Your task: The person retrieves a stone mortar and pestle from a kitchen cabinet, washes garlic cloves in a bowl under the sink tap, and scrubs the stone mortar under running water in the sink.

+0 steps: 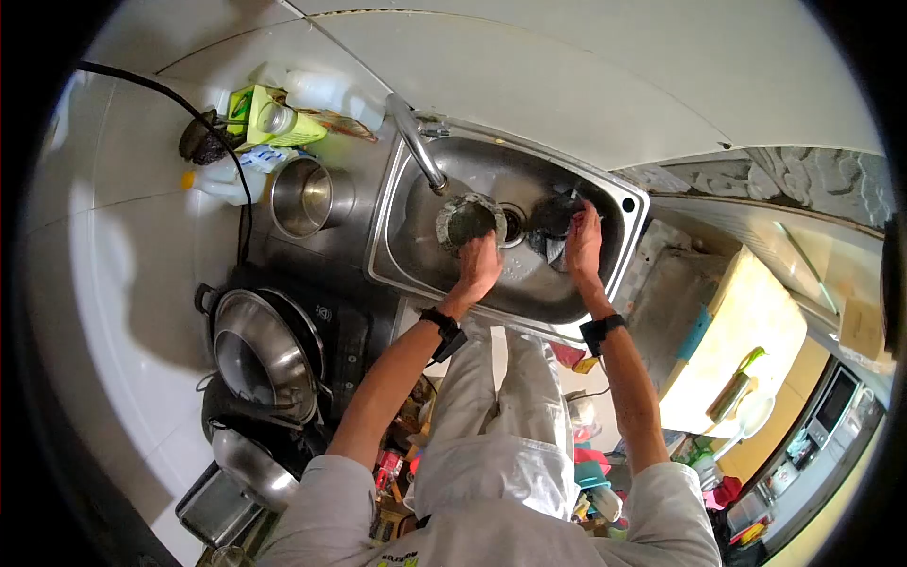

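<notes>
In the steel sink point(425, 274), under the tap point(416, 142), sits a round bowl point(453, 215) with a mottled grey rim and a dark inside. My left hand point(480, 263) grips its near edge, fingers curled over the rim. To the right of the drain point(513, 225) lies a dark, crumpled, cloth-like bundle point(553, 222) with a greyish patch. My right hand point(584, 241) is closed at its right side; something small and reddish shows by the fingertips. What exactly the bundle is, I cannot make out.
Left of the sink stand a steel pot point(302, 197) and several bottles beside a green carton point(250, 115). A wok-like steel pan point(260, 350) rests on a black cooktop point(350, 331). A pale board-like surface point(727, 331) with a knife-like tool is at right.
</notes>
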`<state>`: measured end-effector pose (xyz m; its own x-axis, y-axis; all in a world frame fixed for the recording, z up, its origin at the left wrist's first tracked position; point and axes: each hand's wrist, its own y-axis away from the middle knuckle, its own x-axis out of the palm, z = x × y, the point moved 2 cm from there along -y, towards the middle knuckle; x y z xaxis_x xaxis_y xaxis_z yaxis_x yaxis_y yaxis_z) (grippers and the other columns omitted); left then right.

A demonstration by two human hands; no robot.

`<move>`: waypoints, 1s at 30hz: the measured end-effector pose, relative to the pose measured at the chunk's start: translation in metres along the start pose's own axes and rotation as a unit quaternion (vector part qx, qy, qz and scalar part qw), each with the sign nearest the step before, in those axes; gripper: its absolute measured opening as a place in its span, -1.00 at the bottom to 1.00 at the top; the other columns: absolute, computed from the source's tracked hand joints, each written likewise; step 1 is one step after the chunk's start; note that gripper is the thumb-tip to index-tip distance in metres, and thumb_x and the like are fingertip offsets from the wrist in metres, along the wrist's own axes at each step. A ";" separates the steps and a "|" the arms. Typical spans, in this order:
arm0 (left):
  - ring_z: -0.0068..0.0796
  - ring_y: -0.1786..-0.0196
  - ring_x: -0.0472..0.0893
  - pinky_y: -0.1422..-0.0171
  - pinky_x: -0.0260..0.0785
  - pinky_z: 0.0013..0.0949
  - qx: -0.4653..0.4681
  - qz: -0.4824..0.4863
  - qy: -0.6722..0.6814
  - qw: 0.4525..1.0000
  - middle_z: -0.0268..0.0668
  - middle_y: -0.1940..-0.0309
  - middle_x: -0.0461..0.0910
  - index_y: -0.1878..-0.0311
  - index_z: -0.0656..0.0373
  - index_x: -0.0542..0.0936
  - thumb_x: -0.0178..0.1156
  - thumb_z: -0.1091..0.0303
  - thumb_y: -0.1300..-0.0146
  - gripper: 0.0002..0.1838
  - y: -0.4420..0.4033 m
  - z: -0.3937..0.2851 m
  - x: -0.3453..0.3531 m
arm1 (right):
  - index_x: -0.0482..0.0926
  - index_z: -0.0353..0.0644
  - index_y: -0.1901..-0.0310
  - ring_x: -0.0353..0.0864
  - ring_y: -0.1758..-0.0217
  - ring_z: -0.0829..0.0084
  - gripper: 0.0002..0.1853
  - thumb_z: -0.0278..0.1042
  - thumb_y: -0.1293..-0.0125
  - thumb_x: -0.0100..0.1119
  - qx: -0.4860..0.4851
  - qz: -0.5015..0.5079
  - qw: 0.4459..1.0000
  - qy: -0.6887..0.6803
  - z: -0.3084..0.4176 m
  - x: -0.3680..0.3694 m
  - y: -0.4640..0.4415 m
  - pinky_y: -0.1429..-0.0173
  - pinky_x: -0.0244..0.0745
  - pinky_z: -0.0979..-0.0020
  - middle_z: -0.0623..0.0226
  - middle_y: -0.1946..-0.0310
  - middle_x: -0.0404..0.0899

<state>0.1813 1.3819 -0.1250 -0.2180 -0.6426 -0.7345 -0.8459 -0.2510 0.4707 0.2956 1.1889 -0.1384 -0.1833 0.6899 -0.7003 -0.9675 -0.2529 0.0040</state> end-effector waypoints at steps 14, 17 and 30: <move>-0.17 0.04 0.60 -0.02 0.41 -0.13 0.204 -0.147 -0.219 0.943 -0.16 0.21 0.62 0.08 0.18 0.60 0.18 0.42 -0.16 -0.76 0.028 0.052 -0.019 | 0.40 -0.20 -0.04 0.53 0.02 -0.05 -0.61 -0.49 -0.17 0.24 -0.088 0.169 0.982 -0.018 0.025 0.025 0.005 -0.01 0.47 0.06 0.04 0.11 0.49; -0.23 0.03 0.60 -0.02 0.43 -0.18 0.224 -0.170 -0.211 0.936 -0.17 0.20 0.62 0.15 0.18 0.60 0.17 0.43 -0.16 -0.82 0.025 0.047 -0.037 | 0.43 -0.22 0.02 0.54 0.07 -0.08 -0.68 -0.47 -0.19 0.23 -0.170 0.162 0.971 -0.037 0.040 0.042 0.002 0.04 0.48 0.05 0.04 0.11 0.51; 0.01 0.31 0.58 0.27 0.41 -0.10 0.142 -0.180 0.037 0.973 -0.07 0.40 0.55 0.28 0.23 0.53 0.13 0.27 -0.36 -0.79 -0.004 0.003 -0.082 | 0.52 -0.32 0.21 0.60 0.20 -0.12 -0.77 -0.29 -0.37 0.04 0.015 0.156 0.986 -0.063 0.088 0.074 -0.001 0.20 0.48 0.04 -0.06 0.27 0.61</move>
<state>0.2013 1.4380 -0.0685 0.1442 -0.6028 -0.7848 -0.9636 -0.2660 0.0272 0.2679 1.3000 -0.1268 -0.4904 0.6616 -0.5673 -0.8654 -0.4466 0.2274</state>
